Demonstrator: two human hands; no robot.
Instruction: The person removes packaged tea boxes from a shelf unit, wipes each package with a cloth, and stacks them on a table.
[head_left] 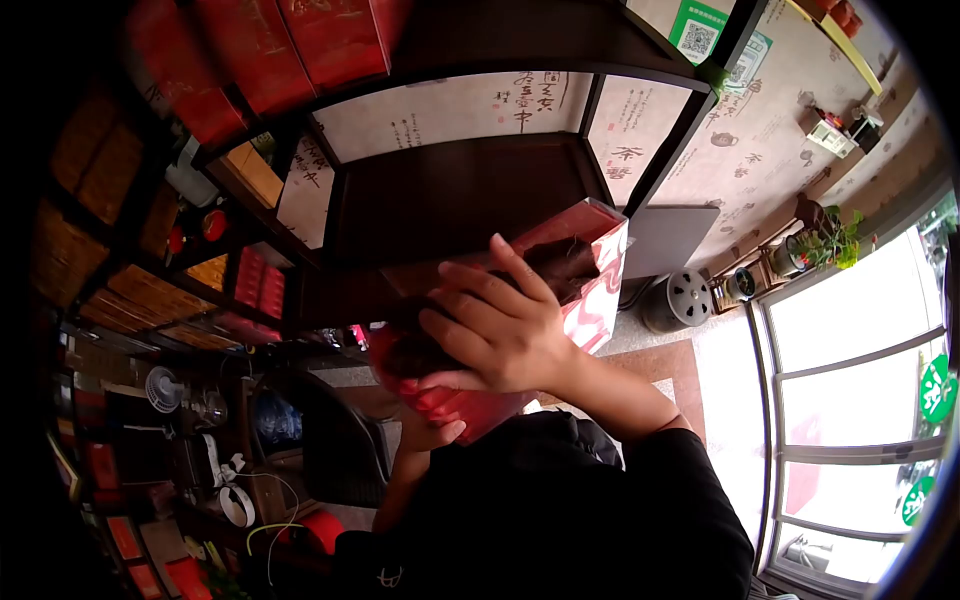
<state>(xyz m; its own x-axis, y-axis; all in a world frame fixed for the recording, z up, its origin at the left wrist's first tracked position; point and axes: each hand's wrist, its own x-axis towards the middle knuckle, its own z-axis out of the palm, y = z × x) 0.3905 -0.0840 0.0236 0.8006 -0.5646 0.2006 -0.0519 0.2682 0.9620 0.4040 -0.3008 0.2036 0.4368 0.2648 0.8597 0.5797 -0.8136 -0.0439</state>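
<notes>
A glossy red box (pixel 470 412) with a see-through-looking edge and a pink-and-white patterned end is held tilted before my chest. My left hand (pixel 425 432) grips its lower left edge, thumb showing and the other fingers mostly hidden beneath. Across the upper face lies my right hand (pixel 510 335), fingers stretched over a dark brown, cloth-like thing (pixel 568 268) and pressing it to the box. Part of that brown thing shows past the fingers on both sides; its exact kind is hard to make out in the shade.
Just beyond the box stands a dark wooden shelf unit (pixel 460 185), with large red boxes (pixel 265 55) on top. More shelves with packages line the left. A black chair (pixel 340 440) is at lower left. A round metal canister (pixel 680 302) sits on the floor near the windows (pixel 850 370).
</notes>
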